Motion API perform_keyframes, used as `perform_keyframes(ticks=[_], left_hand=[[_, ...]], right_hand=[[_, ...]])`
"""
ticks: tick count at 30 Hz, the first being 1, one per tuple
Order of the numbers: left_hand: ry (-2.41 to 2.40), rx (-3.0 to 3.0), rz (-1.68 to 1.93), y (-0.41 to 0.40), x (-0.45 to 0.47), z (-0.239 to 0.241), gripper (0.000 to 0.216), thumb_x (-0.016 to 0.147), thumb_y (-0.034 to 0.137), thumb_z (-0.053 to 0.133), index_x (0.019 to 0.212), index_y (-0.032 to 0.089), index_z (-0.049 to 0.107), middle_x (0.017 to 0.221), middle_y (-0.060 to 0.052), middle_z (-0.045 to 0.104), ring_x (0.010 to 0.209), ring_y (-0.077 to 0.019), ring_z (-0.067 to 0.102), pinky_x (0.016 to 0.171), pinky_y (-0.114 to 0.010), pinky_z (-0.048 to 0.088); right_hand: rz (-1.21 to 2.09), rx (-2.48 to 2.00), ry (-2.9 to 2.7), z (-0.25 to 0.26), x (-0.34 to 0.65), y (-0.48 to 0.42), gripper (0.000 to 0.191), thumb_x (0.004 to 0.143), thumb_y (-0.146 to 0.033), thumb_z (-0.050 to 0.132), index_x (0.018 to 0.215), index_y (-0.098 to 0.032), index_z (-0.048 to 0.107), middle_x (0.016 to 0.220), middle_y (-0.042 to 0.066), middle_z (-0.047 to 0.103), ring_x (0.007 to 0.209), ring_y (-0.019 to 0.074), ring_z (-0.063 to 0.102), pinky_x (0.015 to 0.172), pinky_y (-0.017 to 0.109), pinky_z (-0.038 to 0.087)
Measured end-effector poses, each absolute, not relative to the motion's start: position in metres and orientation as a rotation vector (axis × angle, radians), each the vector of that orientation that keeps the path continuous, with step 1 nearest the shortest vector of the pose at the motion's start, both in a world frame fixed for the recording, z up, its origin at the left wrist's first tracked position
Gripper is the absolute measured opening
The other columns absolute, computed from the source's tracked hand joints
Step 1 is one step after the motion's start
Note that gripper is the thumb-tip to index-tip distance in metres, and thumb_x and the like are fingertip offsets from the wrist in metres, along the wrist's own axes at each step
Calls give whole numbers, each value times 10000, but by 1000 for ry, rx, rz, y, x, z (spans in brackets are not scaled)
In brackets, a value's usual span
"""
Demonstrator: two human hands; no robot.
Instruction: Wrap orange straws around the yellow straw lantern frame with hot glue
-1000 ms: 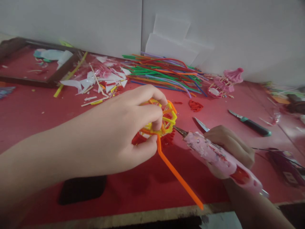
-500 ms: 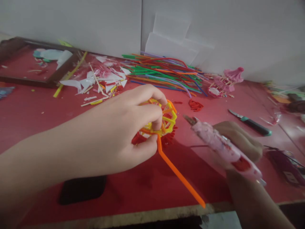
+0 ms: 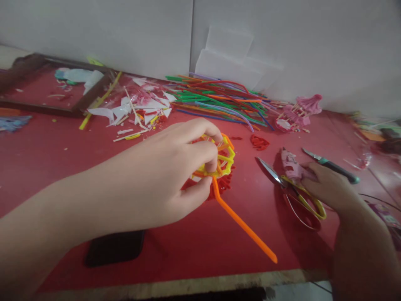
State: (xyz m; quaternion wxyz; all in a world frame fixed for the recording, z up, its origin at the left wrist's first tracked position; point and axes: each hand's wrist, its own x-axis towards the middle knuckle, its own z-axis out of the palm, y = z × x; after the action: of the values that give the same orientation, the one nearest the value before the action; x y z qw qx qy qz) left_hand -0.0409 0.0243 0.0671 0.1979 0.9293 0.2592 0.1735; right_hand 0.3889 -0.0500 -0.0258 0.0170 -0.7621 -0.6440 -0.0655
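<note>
My left hand (image 3: 166,171) is closed, pinching a bent orange pipe cleaner (image 3: 247,228) against the rim of a small round frame (image 3: 231,161). That frame is yellow and orange with open spokes, and my fingers hide much of it. Red fuzzy pieces (image 3: 224,183) show under and around its edge. On the right, my right hand (image 3: 335,184) is wrapped round a pink glue gun (image 3: 291,164), low over the table. Scissors (image 3: 272,171) with yellow handles lie beside and partly beneath the glue gun.
A green-and-black handled knife (image 3: 340,168) lies past my right hand. Pipe cleaners (image 3: 219,98) are heaped by the wall, left of a pink model (image 3: 297,115). Paper scraps (image 3: 147,102), a dark wooden frame (image 3: 67,109), a black phone (image 3: 114,250) and a red bundle (image 3: 259,143) also lie there.
My right hand has lowered the glue gun to the right and turned its tip away from me. The scissors have come into sight. My left hand keeps its pinch.
</note>
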Motion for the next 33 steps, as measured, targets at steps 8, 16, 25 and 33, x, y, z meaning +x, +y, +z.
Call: perform_keyframes(ticks=[8,16,25,33], left_hand=[[739,2616,488,23,-40,66,91,879,214,517,852,245,599,1266,-8,564,1187,-250,581,943,-358,513],[726,2660,506,23,-38,66,119,891,208,481,866,234,594,1259,-26,579,1145,-249,594,947,-375,508],[730,2645,510,25,-37,66,129,891,261,477,838,246,594,1234,-23,608,1159,-246,595,961,-358,532],[734,2654,485,22,-36,70,165,899,214,446,862,227,606,1235,-17,603,1211,-246,575,998,-342,515]], right_hand=[[-428,-2046,-1656,26,291,-54,215,836,-410,576,848,-241,708,834,65,754,801,271,715,705,400,507],[74,-1388,-2272,69,177,-77,277,892,-509,641,835,-239,644,721,-10,713,623,172,663,538,324,506],[-21,-1285,-2340,62,178,-65,175,968,-221,552,829,-216,658,698,-1,690,631,157,619,629,340,464],[-240,-1294,-2422,70,182,-69,178,957,-130,527,834,-218,620,743,27,655,645,179,563,564,347,393]])
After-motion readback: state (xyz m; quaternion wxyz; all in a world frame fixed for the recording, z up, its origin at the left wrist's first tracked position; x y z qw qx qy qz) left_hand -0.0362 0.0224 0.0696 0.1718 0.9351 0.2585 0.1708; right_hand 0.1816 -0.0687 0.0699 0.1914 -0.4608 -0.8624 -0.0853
